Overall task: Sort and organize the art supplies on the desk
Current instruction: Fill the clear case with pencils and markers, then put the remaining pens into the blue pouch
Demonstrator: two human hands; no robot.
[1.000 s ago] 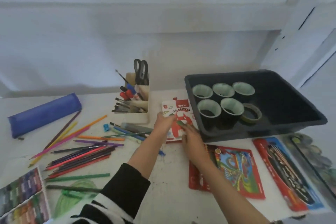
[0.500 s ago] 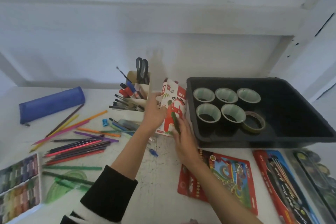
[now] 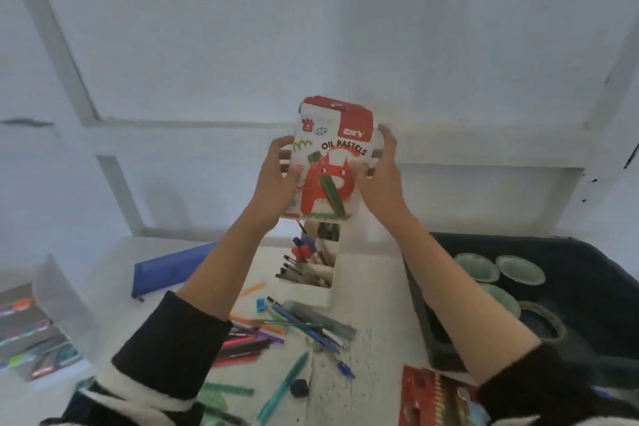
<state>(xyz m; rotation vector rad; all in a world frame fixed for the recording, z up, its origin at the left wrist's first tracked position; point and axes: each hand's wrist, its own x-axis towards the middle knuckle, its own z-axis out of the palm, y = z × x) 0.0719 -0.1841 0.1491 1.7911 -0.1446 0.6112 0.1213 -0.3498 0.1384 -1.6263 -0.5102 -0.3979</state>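
A white and red oil pastels box (image 3: pixel 332 145) with a red cat on it is held upright in the air, well above the desk, in front of the white wall. My left hand (image 3: pixel 278 176) grips its left edge and my right hand (image 3: pixel 378 173) grips its right edge. A green pastel stick (image 3: pixel 330 194) lies slanted against the box's front, near my right thumb. Below, loose coloured pencils and pens (image 3: pixel 262 335) lie scattered on the white desk (image 3: pixel 373 290).
A cream organizer (image 3: pixel 311 273) with brushes and markers stands under the box. A black tray (image 3: pixel 587 304) holding tape rolls (image 3: pixel 520 270) is at the right. A blue pencil case (image 3: pixel 173 266), a clear marker case (image 3: pixel 38 332) at the left, and a red pencil pack (image 3: pixel 428 398) at the bottom.
Both hands have lifted the oil pastels box from the desk beside the tray up into the air. The camera has tilted up toward the wall.
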